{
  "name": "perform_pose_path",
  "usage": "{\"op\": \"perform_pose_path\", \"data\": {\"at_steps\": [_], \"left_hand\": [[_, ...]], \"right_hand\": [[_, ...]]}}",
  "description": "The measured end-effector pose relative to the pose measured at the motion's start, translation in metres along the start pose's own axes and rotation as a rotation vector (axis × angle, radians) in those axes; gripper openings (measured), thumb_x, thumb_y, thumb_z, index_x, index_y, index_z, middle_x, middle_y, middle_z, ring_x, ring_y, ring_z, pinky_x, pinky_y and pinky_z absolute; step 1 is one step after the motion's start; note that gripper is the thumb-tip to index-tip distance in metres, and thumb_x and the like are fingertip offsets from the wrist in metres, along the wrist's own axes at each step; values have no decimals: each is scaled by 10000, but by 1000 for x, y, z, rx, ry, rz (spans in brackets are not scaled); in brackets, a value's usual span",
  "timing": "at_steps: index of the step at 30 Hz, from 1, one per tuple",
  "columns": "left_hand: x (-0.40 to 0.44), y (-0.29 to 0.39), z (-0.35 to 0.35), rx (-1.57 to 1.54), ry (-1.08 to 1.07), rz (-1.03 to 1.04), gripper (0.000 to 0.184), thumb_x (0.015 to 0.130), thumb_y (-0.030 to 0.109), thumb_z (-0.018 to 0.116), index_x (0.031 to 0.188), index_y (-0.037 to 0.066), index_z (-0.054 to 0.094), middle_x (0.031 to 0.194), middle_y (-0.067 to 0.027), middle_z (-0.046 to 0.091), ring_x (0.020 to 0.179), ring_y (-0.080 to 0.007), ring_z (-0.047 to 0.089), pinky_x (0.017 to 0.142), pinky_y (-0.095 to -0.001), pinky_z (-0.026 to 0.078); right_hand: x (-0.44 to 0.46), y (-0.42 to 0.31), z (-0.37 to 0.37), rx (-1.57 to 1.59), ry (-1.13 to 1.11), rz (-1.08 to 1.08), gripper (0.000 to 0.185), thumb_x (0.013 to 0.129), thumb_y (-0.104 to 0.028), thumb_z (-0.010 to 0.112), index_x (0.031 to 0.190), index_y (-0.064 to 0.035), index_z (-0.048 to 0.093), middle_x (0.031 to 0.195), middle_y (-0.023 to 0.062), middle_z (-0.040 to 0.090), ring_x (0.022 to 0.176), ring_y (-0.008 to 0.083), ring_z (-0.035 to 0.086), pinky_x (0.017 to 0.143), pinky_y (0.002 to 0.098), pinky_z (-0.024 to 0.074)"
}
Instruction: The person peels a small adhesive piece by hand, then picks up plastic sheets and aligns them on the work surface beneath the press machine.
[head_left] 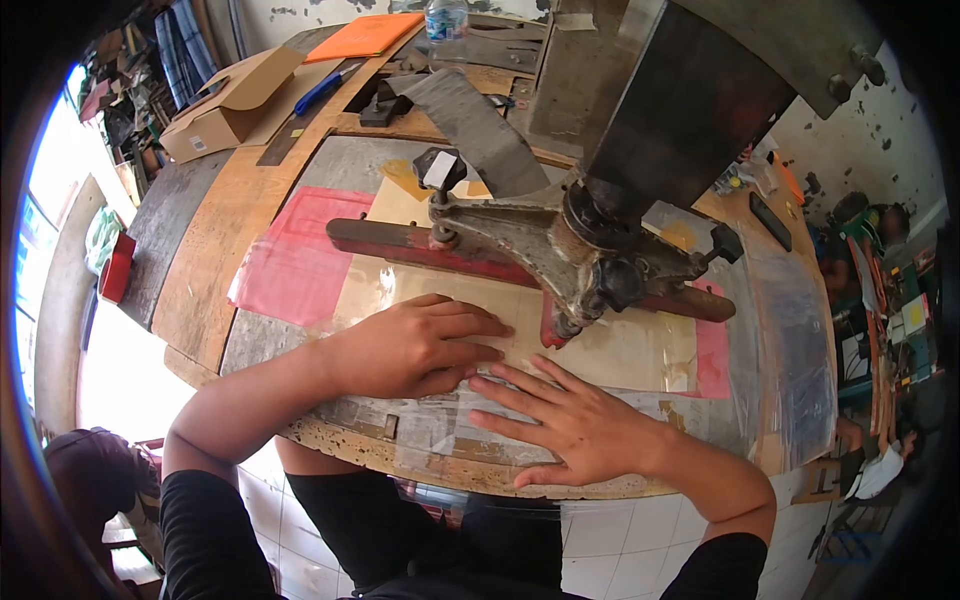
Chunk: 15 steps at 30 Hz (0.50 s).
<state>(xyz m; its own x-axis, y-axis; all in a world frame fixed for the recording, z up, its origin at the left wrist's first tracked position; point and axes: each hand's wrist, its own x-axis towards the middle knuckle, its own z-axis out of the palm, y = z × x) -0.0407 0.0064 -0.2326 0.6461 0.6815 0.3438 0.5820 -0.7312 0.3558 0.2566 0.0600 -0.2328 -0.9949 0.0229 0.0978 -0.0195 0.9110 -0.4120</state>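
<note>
My left hand (425, 345) rests on the beige sheet (620, 350), its fingers bent and slightly apart. My right hand (575, 420) lies flat beside it with fingers spread, over the clear plastic at the sheet's near edge. Neither hand visibly grips anything. Just beyond my fingertips stands a press head (590, 235) with a long metal bar (480, 262) clamped under it, running across the sheet. Pink sheet material (300, 255) shows at the left of the beige sheet, and a pink strip (713, 355) at its right.
A clear plastic sheet (795, 340) hangs over the table's right side. Behind the press lie a grey strip (480, 130), a cardboard box (230, 105), a blue-handled cutter (318, 92), an orange folder (365, 37) and a plastic bottle (445, 20). Other people sit at far right.
</note>
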Motion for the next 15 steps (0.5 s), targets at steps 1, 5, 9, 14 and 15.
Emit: {"op": "perform_pose_path", "data": {"at_steps": [1, 5, 9, 14, 15], "left_hand": [[0, 0, 1, -4, -8, -12, 348, 892, 116, 762, 1236, 65, 758, 1441, -106, 678, 1303, -300, 661, 1067, -439, 532], [0, 0, 0, -23, -12, -30, 343, 896, 127, 754, 1234, 70, 759, 1441, -90, 670, 1327, -289, 643, 1080, -436, 522], [0, 0, 0, -31, -8, -24, 333, 911, 135, 753, 1238, 70, 756, 1438, -89, 670, 1328, -288, 642, 1082, -434, 521], [0, 0, 1, -33, -6, -27, 332, 910, 138, 753, 1234, 69, 757, 1440, -94, 668, 1334, -289, 639, 1096, -437, 519], [0, 0, 1, -34, -6, -27, 332, 910, 138, 753, 1234, 69, 757, 1440, -94, 668, 1334, -289, 639, 1096, -437, 519]], "right_hand": [[0, 0, -1, -31, -22, -12, 670, 1083, -609, 523, 1630, -221, 505, 1718, 132, 414, 1599, 354, 368, 1335, 551, 210], [-1, 1, -3, -60, 41, -58, 614, 1086, -511, 575, 1557, -117, 578, 1664, 147, 488, 1554, 333, 446, 1275, 514, 365], [-21, 11, 15, -99, 135, -127, 539, 1058, -431, 658, 1472, -86, 648, 1542, 134, 621, 1445, 304, 579, 1174, 466, 485], [-14, -5, -9, -149, 347, -235, 510, 1074, -507, 617, 1408, -131, 704, 1506, 114, 662, 1429, 270, 600, 1178, 468, 478], [-10, -7, -9, -148, 347, -234, 510, 1074, -507, 617, 1408, -131, 704, 1506, 114, 662, 1429, 270, 600, 1178, 468, 478]]}}
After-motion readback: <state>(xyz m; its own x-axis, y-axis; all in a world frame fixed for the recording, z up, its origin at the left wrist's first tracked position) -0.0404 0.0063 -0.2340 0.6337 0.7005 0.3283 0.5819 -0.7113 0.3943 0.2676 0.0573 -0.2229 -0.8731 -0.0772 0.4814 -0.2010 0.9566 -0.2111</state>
